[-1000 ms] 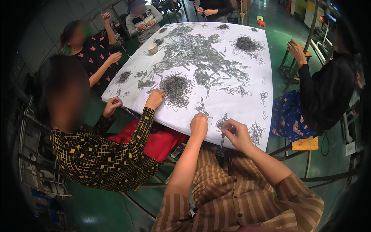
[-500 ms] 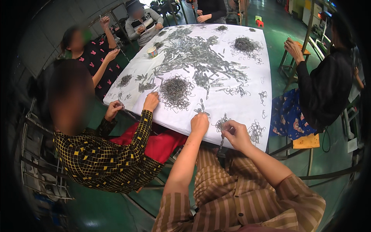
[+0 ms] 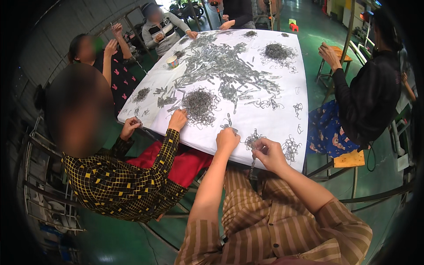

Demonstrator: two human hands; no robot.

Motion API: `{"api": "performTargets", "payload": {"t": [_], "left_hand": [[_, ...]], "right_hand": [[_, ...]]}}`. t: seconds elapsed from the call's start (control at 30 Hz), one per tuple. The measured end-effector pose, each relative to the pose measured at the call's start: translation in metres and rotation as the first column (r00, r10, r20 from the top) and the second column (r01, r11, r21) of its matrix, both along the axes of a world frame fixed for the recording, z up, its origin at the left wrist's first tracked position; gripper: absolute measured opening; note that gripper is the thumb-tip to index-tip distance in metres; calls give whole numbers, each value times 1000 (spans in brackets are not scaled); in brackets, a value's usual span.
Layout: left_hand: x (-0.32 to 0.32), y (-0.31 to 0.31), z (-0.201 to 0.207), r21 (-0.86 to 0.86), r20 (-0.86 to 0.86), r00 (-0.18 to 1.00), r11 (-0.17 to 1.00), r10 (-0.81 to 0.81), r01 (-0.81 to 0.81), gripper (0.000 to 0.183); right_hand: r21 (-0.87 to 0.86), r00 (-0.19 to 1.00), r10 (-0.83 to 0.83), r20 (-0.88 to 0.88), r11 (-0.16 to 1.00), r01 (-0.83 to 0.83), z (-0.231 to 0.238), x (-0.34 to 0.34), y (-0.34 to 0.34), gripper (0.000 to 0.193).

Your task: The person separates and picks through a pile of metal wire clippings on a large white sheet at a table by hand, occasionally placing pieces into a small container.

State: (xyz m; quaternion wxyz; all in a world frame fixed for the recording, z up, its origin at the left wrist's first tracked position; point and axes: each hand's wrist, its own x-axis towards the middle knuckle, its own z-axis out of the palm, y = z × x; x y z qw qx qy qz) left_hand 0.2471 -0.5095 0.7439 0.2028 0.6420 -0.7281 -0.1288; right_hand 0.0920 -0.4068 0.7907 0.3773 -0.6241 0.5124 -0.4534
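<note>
My right hand [image 3: 270, 152] pinches the top of a thin linked metal chain [image 3: 252, 168], which hangs past the table's near edge over my lap. My left hand [image 3: 228, 140] rests closed at the near edge of the table, its fingertips at a few flat grey metal pieces [image 3: 229, 120]. Whatever those fingers grip is hidden by the hand. Just beyond my right hand lies a small heap of curved wire hooks [image 3: 252, 138], and another small heap of hooks [image 3: 290, 148] is to its right.
The white-covered table [image 3: 212, 142] carries a wide spread of flat metal pieces [image 3: 212, 62] and large hook piles [image 3: 198, 106]. A paper cup [image 3: 172, 61] stands toward the left edge. Close on my left a co-worker's hand [image 3: 178, 119] reaches onto the table. Other people surround it.
My two hands stay almost in place, the right still holding the chain. The co-worker on the left shifts a hand slightly toward the large hook pile; a far co-worker reaches onto the table.
</note>
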Motion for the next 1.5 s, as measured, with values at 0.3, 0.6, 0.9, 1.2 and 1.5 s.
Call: {"api": "performTargets", "payload": {"t": [0.3,0.6,0.9,1.2,1.5], "left_hand": [[-3,83,39,10,-886,457,981,-81,191,6],[-11,93,47,-202,-811,519,962,-269,183,3],[-10,119,42,-292,-681,667,947,-303,133,5],[-9,125,33,-234,-664,707,966,-242,110,5],[-11,120,20,-238,-638,726,963,-256,130,5]], "right_hand": [[7,999,-35,-3,999,35,-5,1,3,11],[-103,990,138,23,985,-135,-10,0,-7,12],[-150,961,-56,-271,989,15,-73,25,-119,17],[-39,845,-42,-533,999,25,-101,50,-156,15],[44,968,26,-251,999,-16,-71,26,-133,21]]}}
